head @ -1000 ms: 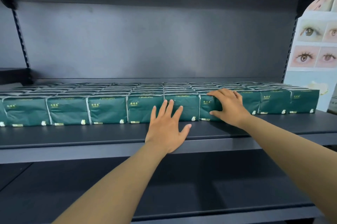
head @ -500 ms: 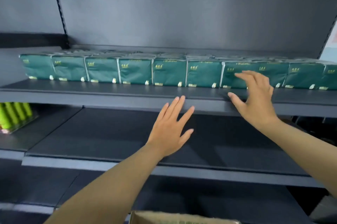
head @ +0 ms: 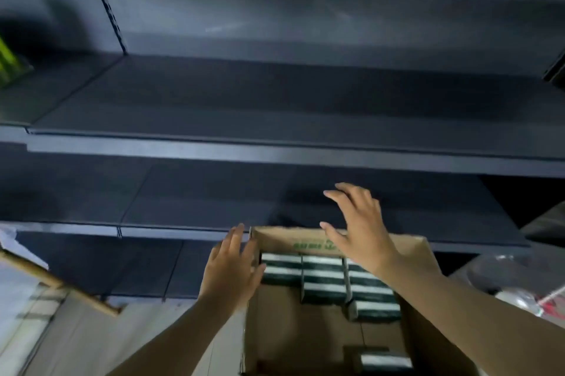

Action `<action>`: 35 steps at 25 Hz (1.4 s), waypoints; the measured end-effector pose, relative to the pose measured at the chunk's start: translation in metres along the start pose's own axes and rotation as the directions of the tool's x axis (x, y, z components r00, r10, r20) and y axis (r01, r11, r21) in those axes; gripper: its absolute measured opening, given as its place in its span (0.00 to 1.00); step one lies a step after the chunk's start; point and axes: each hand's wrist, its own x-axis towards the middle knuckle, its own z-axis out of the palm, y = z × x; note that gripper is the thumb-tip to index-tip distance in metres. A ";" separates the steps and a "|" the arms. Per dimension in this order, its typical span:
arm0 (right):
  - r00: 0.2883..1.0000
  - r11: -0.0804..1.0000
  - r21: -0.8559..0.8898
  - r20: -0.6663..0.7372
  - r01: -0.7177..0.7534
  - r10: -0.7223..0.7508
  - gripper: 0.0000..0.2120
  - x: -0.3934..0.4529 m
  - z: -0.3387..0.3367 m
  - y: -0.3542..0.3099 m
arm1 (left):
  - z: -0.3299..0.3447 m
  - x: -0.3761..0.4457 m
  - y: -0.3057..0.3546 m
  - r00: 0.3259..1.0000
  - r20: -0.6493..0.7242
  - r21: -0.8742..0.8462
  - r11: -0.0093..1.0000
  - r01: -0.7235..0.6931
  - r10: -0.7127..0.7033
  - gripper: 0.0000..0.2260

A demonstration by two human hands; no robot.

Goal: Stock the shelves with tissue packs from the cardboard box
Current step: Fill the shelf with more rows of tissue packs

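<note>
Both grips hang released, holding nothing: left hand (head: 230,271) at the cardboard box (head: 305,342) rim, right hand (head: 359,228) above blurred tissue packs (head: 324,279).

honestly nothing legible here, there's some green print on the inner back wall of the cardboard box (head: 308,242) but it's way too blurry to read, same for the tissue packs (head: 324,279) inside

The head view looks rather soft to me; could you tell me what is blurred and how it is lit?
Head view: motion blur throughout, smearing the shelf edge, both hands and the tissue packs in the cardboard box; lighting is dim.
</note>
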 end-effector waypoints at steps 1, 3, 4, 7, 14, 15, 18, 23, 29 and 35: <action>0.999 1.000 0.001 0.033 -0.020 0.020 0.24 -0.012 0.021 -0.003 | 0.015 -0.003 -0.001 1.000 0.026 -0.020 1.000 0.006 -0.005 0.23; 0.992 0.997 -0.001 0.107 -0.074 0.073 0.25 -0.038 0.063 -0.006 | 0.041 -0.011 -0.002 0.995 0.068 -0.086 0.994 0.074 -0.068 0.26; 0.982 0.994 -0.012 0.154 -0.104 0.105 0.25 -0.054 0.083 -0.007 | 0.054 -0.015 -0.003 0.992 0.101 -0.072 0.994 0.086 -0.078 0.27; 0.946 0.984 -0.052 0.272 -0.170 0.177 0.25 -0.096 0.134 -0.007 | 0.094 -0.029 -0.009 0.989 0.121 -0.080 0.992 0.098 -0.088 0.30; 0.863 0.971 0.001 0.457 -0.240 0.213 0.26 -0.118 0.223 0.000 | 0.131 -0.030 -0.018 0.992 0.080 -0.262 0.959 0.111 -0.093 0.27; 0.856 0.969 0.008 0.470 -0.247 0.214 0.26 -0.115 0.232 0.001 | 0.132 -0.030 -0.019 0.994 0.068 -0.278 0.955 0.102 -0.087 0.26; 0.850 0.963 0.030 0.478 -0.269 0.223 0.25 -0.103 0.251 0.002 | 0.136 -0.032 -0.021 0.993 0.088 -0.318 0.943 0.100 -0.076 0.26; 0.861 0.955 0.004 0.434 -0.295 0.264 0.22 -0.092 0.262 0.003 | 0.140 -0.029 -0.021 0.997 0.039 -0.351 0.934 0.072 -0.062 0.27; 0.901 0.970 0.000 0.372 -0.241 0.224 0.18 -0.088 0.261 0.004 | 0.140 -0.029 -0.020 0.996 0.045 -0.335 0.939 0.084 -0.073 0.27; 0.926 0.954 0.144 0.315 -0.263 0.207 0.15 -0.091 0.215 -0.006 | 0.128 -0.030 -0.019 0.995 0.074 -0.195 0.978 0.080 -0.067 0.27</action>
